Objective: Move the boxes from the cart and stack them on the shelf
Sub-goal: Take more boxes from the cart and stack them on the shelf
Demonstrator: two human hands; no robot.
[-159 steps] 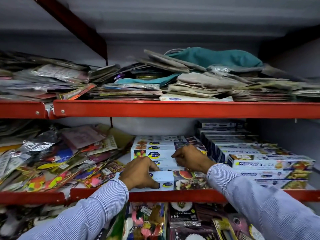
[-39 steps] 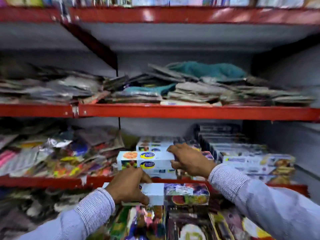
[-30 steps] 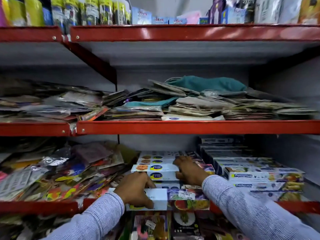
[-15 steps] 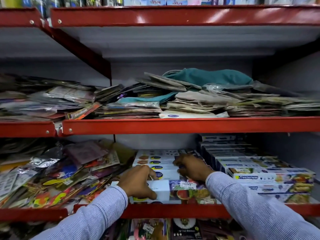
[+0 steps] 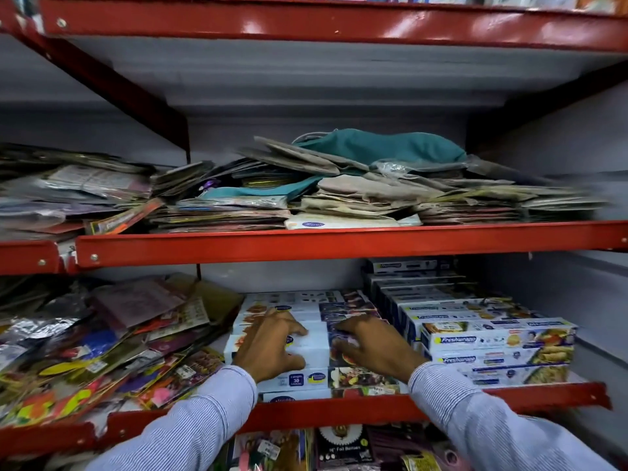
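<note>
Both hands now lie flat on the top box (image 5: 316,346) of the centre stack on the shelf (image 5: 339,407); left hand (image 5: 270,346) and right hand (image 5: 372,348) grips released, pressing only. Half a second ago the left held a box at the shelf edge. Judgement: box seated, ready for the next.

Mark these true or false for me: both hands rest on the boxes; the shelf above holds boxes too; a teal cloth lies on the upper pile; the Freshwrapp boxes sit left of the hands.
1. Both the left hand and right hand rest on the white boxes. True.
2. The shelf above holds boxes. False: flat packets and folded cloth.
3. A teal cloth tops that pile. True.
4. The Freshwrapp boxes sit left of the hands. False: right.
</note>
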